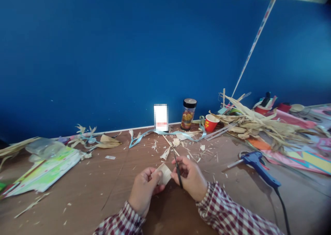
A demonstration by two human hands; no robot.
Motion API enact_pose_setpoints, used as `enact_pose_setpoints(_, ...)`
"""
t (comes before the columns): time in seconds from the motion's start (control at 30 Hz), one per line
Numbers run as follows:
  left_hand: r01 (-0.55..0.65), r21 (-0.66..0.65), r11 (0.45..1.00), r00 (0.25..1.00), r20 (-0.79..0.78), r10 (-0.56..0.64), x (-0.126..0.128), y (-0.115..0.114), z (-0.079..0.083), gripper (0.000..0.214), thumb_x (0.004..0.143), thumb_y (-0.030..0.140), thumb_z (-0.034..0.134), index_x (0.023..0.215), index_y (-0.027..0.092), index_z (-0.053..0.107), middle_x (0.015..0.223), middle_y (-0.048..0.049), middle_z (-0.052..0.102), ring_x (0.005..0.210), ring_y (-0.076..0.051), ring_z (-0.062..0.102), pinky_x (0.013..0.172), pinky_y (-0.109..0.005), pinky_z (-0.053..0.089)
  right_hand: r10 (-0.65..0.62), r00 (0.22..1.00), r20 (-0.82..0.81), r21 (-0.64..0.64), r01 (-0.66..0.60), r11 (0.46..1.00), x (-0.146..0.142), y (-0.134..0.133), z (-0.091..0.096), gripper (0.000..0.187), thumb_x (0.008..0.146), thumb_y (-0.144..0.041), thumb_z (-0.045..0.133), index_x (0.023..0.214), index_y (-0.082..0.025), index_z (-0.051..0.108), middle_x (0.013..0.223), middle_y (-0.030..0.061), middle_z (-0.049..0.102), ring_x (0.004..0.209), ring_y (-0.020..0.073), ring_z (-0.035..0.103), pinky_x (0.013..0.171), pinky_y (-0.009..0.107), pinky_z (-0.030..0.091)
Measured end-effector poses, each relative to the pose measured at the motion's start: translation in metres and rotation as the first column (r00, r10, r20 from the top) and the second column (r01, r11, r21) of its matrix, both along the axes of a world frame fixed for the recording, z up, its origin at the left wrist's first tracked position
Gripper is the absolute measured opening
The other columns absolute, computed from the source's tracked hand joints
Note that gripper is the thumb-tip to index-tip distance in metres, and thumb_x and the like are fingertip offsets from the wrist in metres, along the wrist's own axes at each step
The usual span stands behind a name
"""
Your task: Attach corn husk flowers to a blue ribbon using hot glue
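My left hand (145,188) is closed on a small pale piece of dried corn husk (164,174), pinched between thumb and fingers above the brown table. Close by on its right, my right hand (192,176) grips a slim black pointed tool (178,173), its tip pointing up and away from me. Whether that tool is tweezers or scissors I cannot make out. The fingertips of the right hand are beside the husk piece's right edge. Just beyond both hands, husk scraps (165,154) lie scattered on the tabletop.
To the right lies a blue glue gun (261,166) with a black cord. Behind stand a lidded jar (188,114), a red paper cup (211,123) and a bright phone-like screen (161,117). Dried husks (248,121) pile up at right; a bright green-and-white sheet (49,169) lies left.
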State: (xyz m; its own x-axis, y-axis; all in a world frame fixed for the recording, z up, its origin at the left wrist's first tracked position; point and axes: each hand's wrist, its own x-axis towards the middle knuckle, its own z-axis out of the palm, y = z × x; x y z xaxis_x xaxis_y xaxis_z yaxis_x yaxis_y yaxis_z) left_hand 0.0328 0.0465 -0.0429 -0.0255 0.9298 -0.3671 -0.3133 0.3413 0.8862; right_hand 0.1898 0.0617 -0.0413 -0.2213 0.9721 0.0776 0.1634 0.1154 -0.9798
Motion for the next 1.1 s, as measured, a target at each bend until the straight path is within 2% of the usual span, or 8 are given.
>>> enact_pose_setpoints(0.3, 0.004, 0.017, 1.000, 1.000, 0.003, -0.004, 0.001, -0.003, 0.008, 0.030, 0.057, 0.034, 0.072, 0.065, 0.013, 0.052, 0.061, -0.0001, 0.061, 0.056, -0.010, 0.056, 0.052, -0.022, 0.051, 0.050, 0.988, -0.144, -0.140, -0.070, 0.988, 0.003, 0.002, -0.002, 0.034, 0.067, -0.023, 0.065, 0.095, -0.018, 0.046, 0.066, -0.0031, 0.055, 0.054, 0.0086, 0.051, 0.050, 0.021, 0.040)
enact_pose_setpoints(0.47, -0.005, 0.070, 0.998, 1.000, -0.030, 0.007, 0.000, -0.003, 0.005, 0.028, 0.060, 0.034, 0.070, 0.068, 0.013, 0.053, 0.062, 0.0002, 0.062, 0.057, -0.010, 0.057, 0.053, -0.023, 0.052, 0.043, 0.979, -0.198, -0.154, -0.074, 0.985, 0.003, 0.003, 0.000, 0.034, 0.068, -0.023, 0.065, 0.095, -0.018, 0.045, 0.065, -0.0039, 0.053, 0.054, 0.0083, 0.051, 0.050, 0.020, 0.038)
enact_pose_setpoints(0.6, -0.069, 0.094, 0.993, 0.997, -0.035, 0.073, -0.005, 0.002, -0.001, 0.027, 0.061, 0.033, 0.069, 0.070, 0.013, 0.054, 0.065, -0.0001, 0.063, 0.058, -0.010, 0.057, 0.055, -0.022, 0.052, 0.026, 0.982, -0.188, -0.147, -0.054, 0.988, 0.006, 0.006, 0.003, 0.032, 0.071, -0.028, 0.062, 0.096, -0.018, 0.044, 0.064, -0.0043, 0.051, 0.052, 0.0077, 0.048, 0.048, 0.019, 0.035)
enact_pose_setpoints(0.7, -0.156, 0.100, 0.983, 0.987, -0.020, 0.159, -0.013, 0.009, -0.003, 0.027, 0.060, 0.032, 0.071, 0.073, 0.013, 0.055, 0.067, -0.0008, 0.064, 0.060, -0.011, 0.059, 0.057, -0.023, 0.053, 0.119, 0.986, -0.120, -0.127, -0.134, 0.983, 0.010, 0.005, 0.008, 0.032, 0.071, -0.028, 0.063, 0.096, -0.017, 0.047, 0.064, -0.0047, 0.049, 0.054, 0.0065, 0.044, 0.050, 0.019, 0.034)
enact_pose_setpoints(0.83, -0.218, 0.109, 0.970, 0.976, -0.003, 0.219, -0.024, 0.016, 0.002, 0.027, 0.058, 0.030, 0.072, 0.072, 0.013, 0.055, 0.064, -0.0005, 0.063, 0.056, -0.010, 0.059, 0.053, -0.020, 0.052, 0.305, 0.951, -0.059, -0.189, -0.310, 0.932, 0.014, 0.002, 0.014, 0.030, 0.072, -0.029, 0.062, 0.096, -0.014, 0.051, 0.065, -0.0038, 0.048, 0.055, 0.0055, 0.041, 0.050, 0.018, 0.032)
enact_pose_setpoints(0.97, -0.219, 0.116, 0.969, 0.976, 0.044, 0.215, -0.030, 0.018, 0.012, 0.029, 0.055, 0.029, 0.074, 0.068, 0.013, 0.054, 0.061, 0.0013, 0.061, 0.053, -0.008, 0.058, 0.052, -0.019, 0.052, 0.443, 0.896, -0.028, -0.242, -0.436, 0.867, 0.018, 0.002, 0.014, 0.030, 0.072, -0.031, 0.062, 0.094, -0.013, 0.053, 0.066, -0.0030, 0.049, 0.055, 0.0053, 0.041, 0.049, 0.017, 0.031)
enact_pose_setpoints(1.1, -0.174, 0.097, 0.980, 0.985, 0.035, 0.171, -0.029, 0.015, 0.016, 0.031, 0.053, 0.030, 0.075, 0.066, 0.012, 0.054, 0.060, 0.0012, 0.060, 0.052, -0.008, 0.057, 0.050, -0.019, 0.051, 0.488, 0.872, -0.027, -0.279, -0.475, 0.834, 0.018, 0.003, 0.009, 0.032, 0.073, -0.035, 0.061, 0.095, -0.014, 0.054, 0.063, -0.0033, 0.049, 0.052, 0.0049, 0.041, 0.047, 0.017, 0.032)
